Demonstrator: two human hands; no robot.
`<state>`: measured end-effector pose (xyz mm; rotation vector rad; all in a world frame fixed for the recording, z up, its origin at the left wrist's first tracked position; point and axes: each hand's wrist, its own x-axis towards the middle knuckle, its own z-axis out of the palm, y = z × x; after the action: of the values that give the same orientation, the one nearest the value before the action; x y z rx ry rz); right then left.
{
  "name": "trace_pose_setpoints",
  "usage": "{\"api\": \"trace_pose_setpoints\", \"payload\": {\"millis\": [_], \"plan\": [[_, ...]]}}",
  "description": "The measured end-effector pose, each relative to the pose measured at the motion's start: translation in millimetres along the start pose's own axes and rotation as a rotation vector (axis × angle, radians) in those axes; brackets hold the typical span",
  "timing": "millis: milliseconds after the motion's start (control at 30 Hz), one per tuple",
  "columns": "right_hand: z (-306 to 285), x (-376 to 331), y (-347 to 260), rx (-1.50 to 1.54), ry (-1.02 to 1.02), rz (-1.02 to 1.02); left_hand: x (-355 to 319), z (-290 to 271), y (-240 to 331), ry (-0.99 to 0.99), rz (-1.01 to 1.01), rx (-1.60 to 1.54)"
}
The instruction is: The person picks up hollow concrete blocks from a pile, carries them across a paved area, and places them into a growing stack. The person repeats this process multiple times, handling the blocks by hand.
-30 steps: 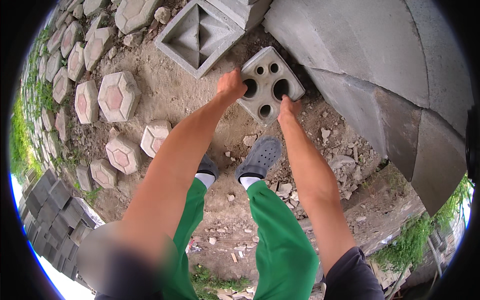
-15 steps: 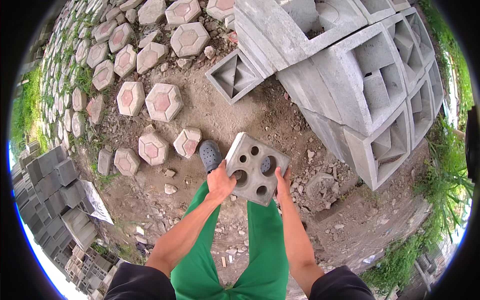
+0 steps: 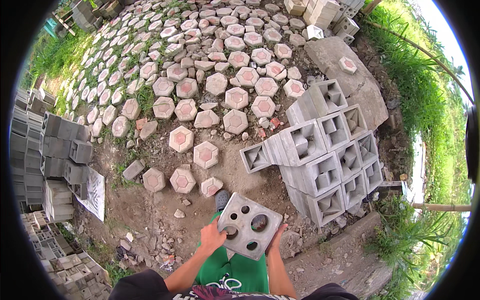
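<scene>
A square grey concrete block (image 3: 244, 231) with several round holes of different sizes is held up in front of my body, its holed face turned toward me. My left hand (image 3: 212, 237) is closed on its left edge, the fingertips at the lower left hole. Against the right edge my right hand (image 3: 275, 239) grips the block, with most of its fingers hidden behind it. Below the block are my green trousers (image 3: 235, 272), and a grey clog (image 3: 222, 199) shows just beyond its left corner.
Hollow concrete blocks (image 3: 320, 175) are stacked at the right. Many hexagonal pavers (image 3: 205, 154) with reddish centres lie across the ground ahead. More block stacks (image 3: 55, 145) and a white sheet (image 3: 95, 195) are at the left. A concrete slab (image 3: 350, 75) and grass border the right.
My view has tipped up, showing more pavers and the far ground. The block is still in both hands, nearer my body and tilted more toward my face.
</scene>
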<state>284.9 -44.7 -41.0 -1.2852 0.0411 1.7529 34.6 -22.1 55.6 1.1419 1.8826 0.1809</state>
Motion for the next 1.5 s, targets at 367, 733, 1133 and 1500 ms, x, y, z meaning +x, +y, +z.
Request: {"api": "trace_pose_setpoints", "payload": {"millis": [367,733,1133,1500], "plan": [[238,-25,-64,-0.338,-0.27,0.085,-9,-135,-2,0.225,-0.095,-0.122],[395,-4,-162,-0.427,-0.427,0.198,23,-251,43,0.355,0.093,-0.821],[450,115,-185,-0.478,-0.41,0.249,166,-266,99,0.027,-0.014,-1.568],[559,120,-212,-0.652,-0.53,0.133,190,-342,123,0.146,0.004,-1.66]]}}
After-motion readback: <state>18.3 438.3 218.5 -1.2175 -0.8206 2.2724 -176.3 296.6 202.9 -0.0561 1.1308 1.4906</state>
